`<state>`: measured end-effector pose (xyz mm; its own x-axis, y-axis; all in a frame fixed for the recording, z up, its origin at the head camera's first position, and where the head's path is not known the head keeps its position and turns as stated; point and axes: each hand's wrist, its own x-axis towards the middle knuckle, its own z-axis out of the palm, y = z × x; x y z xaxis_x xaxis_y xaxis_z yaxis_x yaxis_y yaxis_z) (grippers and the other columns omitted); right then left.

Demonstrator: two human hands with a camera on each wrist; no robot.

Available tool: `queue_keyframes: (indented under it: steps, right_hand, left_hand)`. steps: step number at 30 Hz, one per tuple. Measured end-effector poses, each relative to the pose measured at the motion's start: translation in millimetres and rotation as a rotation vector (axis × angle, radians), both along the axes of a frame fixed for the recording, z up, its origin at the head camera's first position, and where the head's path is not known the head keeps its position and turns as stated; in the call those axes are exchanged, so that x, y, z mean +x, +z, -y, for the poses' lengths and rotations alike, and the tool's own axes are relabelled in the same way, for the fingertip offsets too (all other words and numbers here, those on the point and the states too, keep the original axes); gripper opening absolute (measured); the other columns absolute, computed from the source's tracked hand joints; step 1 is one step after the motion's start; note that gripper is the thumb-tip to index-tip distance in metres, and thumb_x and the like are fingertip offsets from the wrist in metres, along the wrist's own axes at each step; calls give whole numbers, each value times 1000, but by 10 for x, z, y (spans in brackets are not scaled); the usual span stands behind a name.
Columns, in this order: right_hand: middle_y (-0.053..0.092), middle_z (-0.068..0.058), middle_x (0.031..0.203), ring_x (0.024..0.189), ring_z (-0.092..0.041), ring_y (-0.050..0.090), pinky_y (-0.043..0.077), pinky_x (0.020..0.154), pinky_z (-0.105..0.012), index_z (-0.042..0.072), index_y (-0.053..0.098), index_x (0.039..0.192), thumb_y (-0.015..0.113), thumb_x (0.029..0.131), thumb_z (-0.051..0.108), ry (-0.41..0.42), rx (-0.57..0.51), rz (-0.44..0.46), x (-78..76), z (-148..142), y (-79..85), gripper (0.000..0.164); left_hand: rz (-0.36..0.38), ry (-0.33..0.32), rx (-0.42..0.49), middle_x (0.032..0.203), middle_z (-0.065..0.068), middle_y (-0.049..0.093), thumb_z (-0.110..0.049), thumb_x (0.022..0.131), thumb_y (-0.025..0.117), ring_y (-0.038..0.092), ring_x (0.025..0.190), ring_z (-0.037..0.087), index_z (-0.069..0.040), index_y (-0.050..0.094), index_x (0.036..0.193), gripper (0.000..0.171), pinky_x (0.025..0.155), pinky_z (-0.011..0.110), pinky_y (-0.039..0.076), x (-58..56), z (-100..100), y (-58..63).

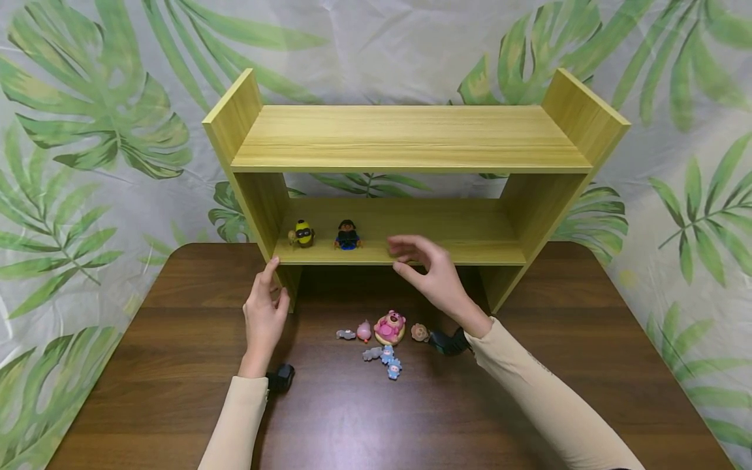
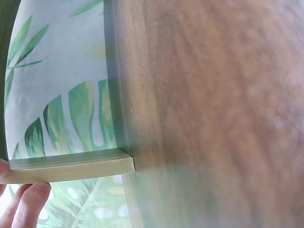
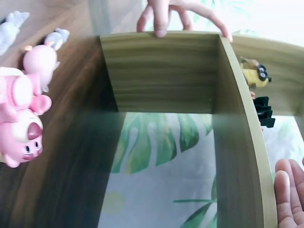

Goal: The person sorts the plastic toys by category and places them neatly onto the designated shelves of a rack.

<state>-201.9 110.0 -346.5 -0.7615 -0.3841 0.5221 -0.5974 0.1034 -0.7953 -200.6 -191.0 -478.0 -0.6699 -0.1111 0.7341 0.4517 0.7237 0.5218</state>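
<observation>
Cream sleeves [image 1: 546, 385], smooth and close-fitting, cover both forearms; a faint mark on the right sleeve is too small to read. Black wrist units [image 1: 281, 377] sit at both wrists.

Left hand [image 1: 263, 320]: fingers loosely bent, fingertips touching the front edge of the left side panel [image 1: 264, 202], beside the lower shelf board [image 1: 446, 225]. Right hand [image 1: 437, 271]: half open, thumb apart from the curved fingers, nothing held; positioned at the front edge of that board.

Shelf unit [image 1: 411, 140]: straight, square-cut panels in pale yellow wood-grain finish, standing upright on a dark brown wood-grain table [image 1: 346, 424]. Lower shelf board, left part: a glossy yellow Minion figurine [image 1: 303, 236] with round goggles, and to its right, set apart, a black-haired figurine [image 1: 347, 236] with a blue base. Both stand upright.

Tabletop, before the unit: a pink Lotso bear figurine [image 1: 390, 328] with rounded limbs and a cream ring-shaped edge; a small pink rounded figurine [image 1: 364, 331]; two small grey pieces [image 1: 372, 354]; two blue figurines [image 1: 394, 370]; and a tan, rounded piece [image 1: 420, 332]. Behind hangs a creased pale cloth [image 1: 388, 52] printed with green leaves.
</observation>
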Motion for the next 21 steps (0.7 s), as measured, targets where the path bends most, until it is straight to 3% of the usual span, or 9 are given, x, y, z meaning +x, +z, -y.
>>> queue_keyframes:
  steps: [12, 15, 21]
  right_hand:
    - [59, -31, 111, 100, -45, 55, 49, 86, -47, -17, 54, 116, 59, 82, -20, 29, -4, -30, 121, -127, -124, 34]
    - [60, -29, 110, 101, -37, 58, 50, 85, -46, -17, 55, 115, 59, 82, -20, 31, 18, -43, 150, -167, -181, 33]
    - [62, -23, 112, 100, -29, 61, 52, 84, -39, -8, 58, 117, 61, 81, -19, 44, 36, -50, 83, -291, -522, 37]
  left_hand:
    - [-15, 3, 3, 98, 15, 55, 18, 80, 57, 60, 76, 28, -26, 39, 141, 78, 53, 43, 55, -13, -1, -10]
    - [-13, 1, 5, 99, 15, 55, 17, 80, 57, 60, 76, 28, -26, 39, 141, 76, 53, 43, 56, -7, -3, -1]
    - [-7, -4, 12, 102, 16, 55, 16, 81, 57, 60, 77, 29, -26, 40, 141, 75, 55, 44, 56, -7, -2, 5]
